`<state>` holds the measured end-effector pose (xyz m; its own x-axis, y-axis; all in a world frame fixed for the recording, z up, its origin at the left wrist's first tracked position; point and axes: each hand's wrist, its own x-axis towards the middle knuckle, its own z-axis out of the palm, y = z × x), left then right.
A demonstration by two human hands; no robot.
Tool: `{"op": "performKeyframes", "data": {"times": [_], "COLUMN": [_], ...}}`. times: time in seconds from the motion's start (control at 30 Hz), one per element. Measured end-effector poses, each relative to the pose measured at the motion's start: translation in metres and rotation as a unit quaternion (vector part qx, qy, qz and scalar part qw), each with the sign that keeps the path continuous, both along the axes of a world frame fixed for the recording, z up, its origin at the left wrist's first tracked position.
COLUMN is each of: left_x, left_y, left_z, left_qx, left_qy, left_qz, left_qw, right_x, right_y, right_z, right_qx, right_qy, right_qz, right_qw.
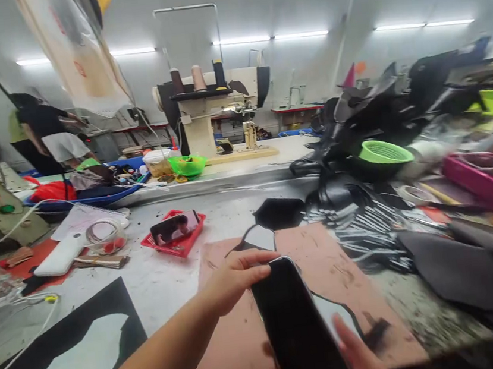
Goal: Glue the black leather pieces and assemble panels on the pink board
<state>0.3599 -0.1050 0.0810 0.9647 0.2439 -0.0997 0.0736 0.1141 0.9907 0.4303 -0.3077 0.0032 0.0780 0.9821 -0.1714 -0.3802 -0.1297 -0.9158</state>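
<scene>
A black smartphone (294,322) with a dark screen is held over the pinkish board (229,336). My left hand (233,279) is at its top left corner, thumb and forefinger closed on the corner and top edge. Lower down, my right hand (361,353) grips the phone, its thumb along the right side and blurred fingertips showing at the left side. Partly covered by the phone, a white piece with a black edge (337,314) lies on the board.
A second phone (175,226) leans in a red basket (185,252), its screen lit. Metal tools (364,233) crowd the right, beside dark material (454,267). A white shape on black sheet (70,361) lies left. Behind stands a sewing machine (204,130); a person (53,127) works far left.
</scene>
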Motion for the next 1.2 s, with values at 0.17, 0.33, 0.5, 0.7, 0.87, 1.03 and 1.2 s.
{"op": "performKeyframes", "data": {"times": [0.17,0.33,0.5,0.7,0.87,1.03,1.2], "left_x": [-0.012,-0.031,-0.065,-0.112,-0.121,-0.110,-0.108], "left_y": [-0.044,-0.076,-0.110,-0.147,-0.160,-0.149,-0.141], "left_z": [-0.017,-0.028,-0.047,-0.066,-0.067,-0.058,-0.053], "left_qx": [0.013,0.056,0.287,0.628,0.670,0.687,0.599], "left_qy": [0.029,-0.020,-0.154,-0.296,-0.287,-0.183,-0.135], "left_qz": [0.061,0.171,0.304,0.175,0.072,0.114,0.284], "left_qw": [0.998,0.984,0.895,0.698,0.681,0.694,0.736], "right_x": [-0.039,-0.055,-0.057,-0.055,-0.058,-0.060,-0.059], "right_y": [-0.008,-0.034,-0.054,-0.064,-0.068,-0.071,-0.074], "right_z": [0.003,0.003,0.007,0.004,0.006,0.007,0.006], "right_qx": [0.030,0.012,0.036,0.073,0.040,0.036,0.057], "right_qy": [0.352,0.440,0.429,0.423,0.420,0.408,0.406], "right_qz": [0.065,-0.015,-0.023,-0.010,-0.020,-0.008,0.004], "right_qw": [0.933,0.898,0.902,0.903,0.906,0.912,0.912]}}
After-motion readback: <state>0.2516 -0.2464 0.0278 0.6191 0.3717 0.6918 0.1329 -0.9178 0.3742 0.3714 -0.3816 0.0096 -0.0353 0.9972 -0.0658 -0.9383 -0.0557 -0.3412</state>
